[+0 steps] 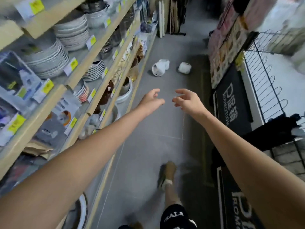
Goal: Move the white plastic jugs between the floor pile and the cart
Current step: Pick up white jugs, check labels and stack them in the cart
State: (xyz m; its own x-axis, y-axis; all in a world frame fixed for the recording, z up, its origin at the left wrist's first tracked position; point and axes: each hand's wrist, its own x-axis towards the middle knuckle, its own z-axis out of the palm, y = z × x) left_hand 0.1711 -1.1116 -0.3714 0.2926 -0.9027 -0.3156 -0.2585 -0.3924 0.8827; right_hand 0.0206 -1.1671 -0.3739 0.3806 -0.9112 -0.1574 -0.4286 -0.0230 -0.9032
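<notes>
Three white plastic jugs lie on the grey floor ahead: one on its side (158, 69), one right behind it (165, 63), and a third (184, 67) apart to the right. Both my arms are stretched forward above the floor, well short of the jugs. My left hand (151, 100) and my right hand (186, 100) hang close together with loosely curled fingers, and neither holds anything. No cart shows clearly; a black wire frame (267, 76) stands at the right.
Shelves of stacked plates and bowls (49, 58) line the left side of the aisle. Dark promotion signs (231, 103) and hanging goods stand on the right. My leg and shoe (166, 176) step on the tiled floor between them. Flat boards (161, 19) lean at the aisle's far end.
</notes>
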